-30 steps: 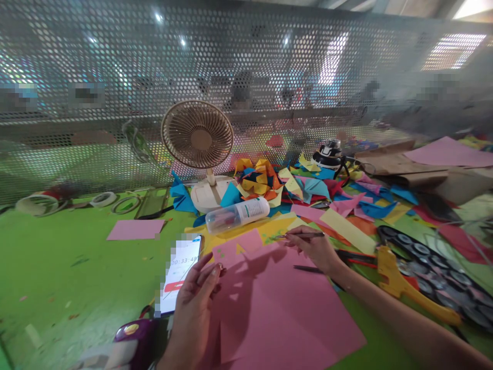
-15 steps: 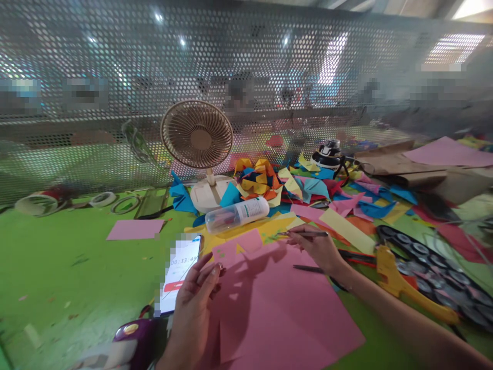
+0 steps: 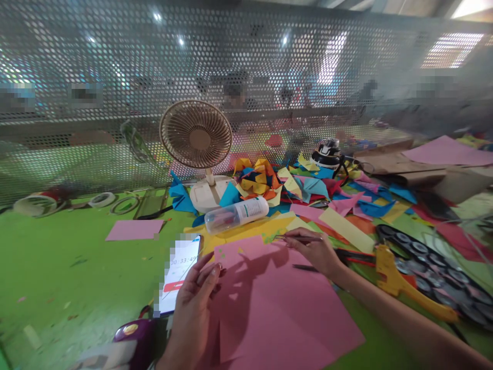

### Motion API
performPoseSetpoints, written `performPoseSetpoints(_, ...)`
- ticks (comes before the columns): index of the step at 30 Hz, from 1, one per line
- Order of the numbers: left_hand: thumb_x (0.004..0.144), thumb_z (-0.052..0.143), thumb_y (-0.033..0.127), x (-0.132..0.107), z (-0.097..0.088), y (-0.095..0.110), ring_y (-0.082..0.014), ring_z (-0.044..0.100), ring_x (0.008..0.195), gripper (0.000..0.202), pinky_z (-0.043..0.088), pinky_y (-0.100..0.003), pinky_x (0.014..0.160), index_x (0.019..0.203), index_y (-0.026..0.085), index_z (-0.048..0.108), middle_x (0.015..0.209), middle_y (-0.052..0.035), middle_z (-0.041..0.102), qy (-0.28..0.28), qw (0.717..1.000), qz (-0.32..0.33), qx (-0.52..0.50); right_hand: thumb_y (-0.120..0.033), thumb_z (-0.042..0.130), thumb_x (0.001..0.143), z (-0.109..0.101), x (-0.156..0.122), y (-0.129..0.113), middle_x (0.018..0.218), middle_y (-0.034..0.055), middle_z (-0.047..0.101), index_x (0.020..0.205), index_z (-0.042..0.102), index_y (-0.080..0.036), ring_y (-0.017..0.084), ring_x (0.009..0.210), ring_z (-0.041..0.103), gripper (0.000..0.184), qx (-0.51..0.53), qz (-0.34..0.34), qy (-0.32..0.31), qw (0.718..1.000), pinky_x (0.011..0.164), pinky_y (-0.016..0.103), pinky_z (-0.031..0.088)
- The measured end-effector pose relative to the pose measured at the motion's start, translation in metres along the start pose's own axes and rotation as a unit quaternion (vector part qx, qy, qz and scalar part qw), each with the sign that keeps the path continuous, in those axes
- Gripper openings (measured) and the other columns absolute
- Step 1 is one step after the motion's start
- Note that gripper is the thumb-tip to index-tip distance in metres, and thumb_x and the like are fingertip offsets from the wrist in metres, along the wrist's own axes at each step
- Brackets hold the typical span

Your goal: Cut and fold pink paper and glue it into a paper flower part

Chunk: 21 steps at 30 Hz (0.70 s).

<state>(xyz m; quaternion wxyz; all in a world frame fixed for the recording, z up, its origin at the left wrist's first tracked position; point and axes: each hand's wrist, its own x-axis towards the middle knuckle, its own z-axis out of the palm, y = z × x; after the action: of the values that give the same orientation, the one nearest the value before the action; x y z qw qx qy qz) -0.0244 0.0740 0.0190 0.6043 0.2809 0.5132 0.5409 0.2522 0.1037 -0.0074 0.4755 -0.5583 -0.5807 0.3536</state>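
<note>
A slim, dark tool (image 3: 311, 239) is clamped between the thumb and fingers of the right hand (image 3: 314, 250), its long axis set nearly crosswise and its tip pointed left, just beside small green scraps (image 3: 270, 236); these are nearer to the right hand than to the left. Smooth, matte pink paper (image 3: 292, 313) is spread below and between the hands. Near its left edge the left hand (image 3: 198, 288) is held, thumb and fingers curled close; whether anything is pinched there cannot be told. Left of that hand, a flat, glossy phone (image 3: 179, 272) is partly hidden. Right of the right hand, a yellow, pistol-shaped tool (image 3: 396, 277) is laid. Beyond both hands, a clear, rounded bottle (image 3: 236, 214) is laid sideways, backed by crisply folded paper shapes (image 3: 260, 180), a ribbed, round fan (image 3: 196, 134) and a perforated panel (image 3: 265, 56).
</note>
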Motion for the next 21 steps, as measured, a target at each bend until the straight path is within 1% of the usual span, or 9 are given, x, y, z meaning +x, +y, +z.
performPoseSetpoints(6, 0.064, 0.079, 0.032, 0.0008, 0.0002, -0.0009, -0.0131, 0.063, 0.083, 0.053, 0.047, -0.018, 0.068, 0.113, 0.026, 0.06, 0.086, 0.0008, 0.07, 0.0, 1.0, 0.008, 0.007, -0.043, 0.065, 0.078, 0.001, 0.0002, 0.0004, 0.082, 0.005, 0.071, 0.088, 0.068, -0.02, 0.022, 0.073, 0.068, 0.026, 0.021, 0.014, 0.006, 1.0, 0.069, 0.033, 0.057)
performPoseSetpoints(9, 0.065, 0.079, 0.032, -0.0001, 0.0001, -0.0008, -0.0126, 0.063, 0.084, 0.051, 0.047, -0.018, 0.068, 0.112, 0.026, 0.061, 0.088, 0.0007, 0.07, 0.0, 1.0, 0.005, 0.008, -0.043, 0.064, 0.079, 0.0022, -0.0011, -0.0003, 0.083, 0.0047, 0.071, 0.087, 0.069, -0.02, 0.021, 0.075, 0.068, 0.025, 0.029, 0.008, 0.004, 1.0, 0.07, 0.033, 0.057)
performPoseSetpoints(13, 0.066, 0.078, 0.031, -0.0013, 0.0007, 0.0003, -0.0125, 0.063, 0.084, 0.05, 0.047, -0.018, 0.069, 0.112, 0.025, 0.06, 0.088, 0.0005, 0.069, -0.001, 1.0, 0.005, 0.006, -0.041, 0.063, 0.079, 0.0025, -0.0015, -0.0009, 0.082, 0.0044, 0.071, 0.086, 0.068, -0.02, 0.021, 0.073, 0.069, 0.023, 0.037, -0.006, 0.018, 0.999, 0.068, 0.032, 0.058)
performPoseSetpoints(18, 0.066, 0.078, 0.03, -0.0008, 0.0012, 0.0005, -0.0114, 0.062, 0.082, 0.049, 0.047, -0.017, 0.069, 0.112, 0.026, 0.061, 0.087, 0.0017, 0.069, -0.004, 1.0, 0.003, -0.006, -0.045, 0.063, 0.079, 0.0003, 0.0006, -0.001, 0.082, 0.0054, 0.071, 0.086, 0.067, -0.019, 0.022, 0.073, 0.069, 0.028, 0.034, -0.006, 0.039, 0.999, 0.068, 0.034, 0.058)
performPoseSetpoints(21, 0.065, 0.079, 0.031, -0.0004, 0.0005, -0.0001, -0.0129, 0.063, 0.082, 0.05, 0.047, -0.018, 0.068, 0.111, 0.025, 0.061, 0.086, 0.0007, 0.069, 0.002, 1.0, 0.008, 0.006, -0.046, 0.064, 0.077, -0.0007, 0.0018, 0.0006, 0.083, 0.0066, 0.071, 0.088, 0.067, -0.019, 0.023, 0.076, 0.069, 0.03, 0.03, -0.003, 0.03, 0.999, 0.07, 0.035, 0.058)
